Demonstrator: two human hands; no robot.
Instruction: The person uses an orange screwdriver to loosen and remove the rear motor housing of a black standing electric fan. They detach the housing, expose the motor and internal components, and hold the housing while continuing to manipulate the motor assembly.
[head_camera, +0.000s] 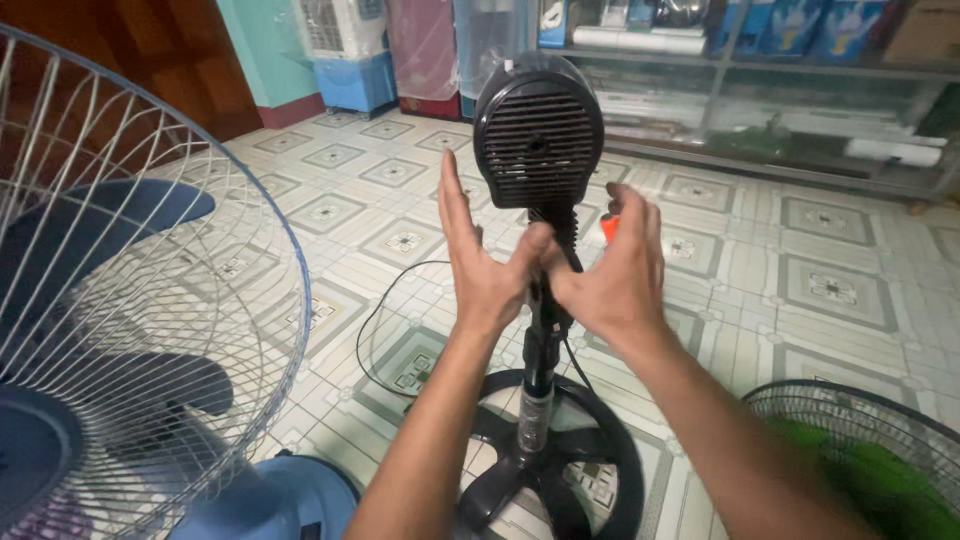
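The left hand (487, 262) and the right hand (612, 270) met around the neck of a black stand fan (538, 140), just below its motor housing. The left hand was open, fingers upright, its thumb pressed to the pole (537, 400). The right hand curled loosely at the neck with something small and orange (609, 229) near its fingers; whether it gripped that could not be told. Pressing from both sides probably steadied the head. The fan stood on its round black base (600, 470) on the tiled floor (800, 280), its cord (375, 330) trailing left. A blue fan with a wire guard (150, 300) stood at left, a green fan (870, 470) at right, and shelves (780, 100) behind.
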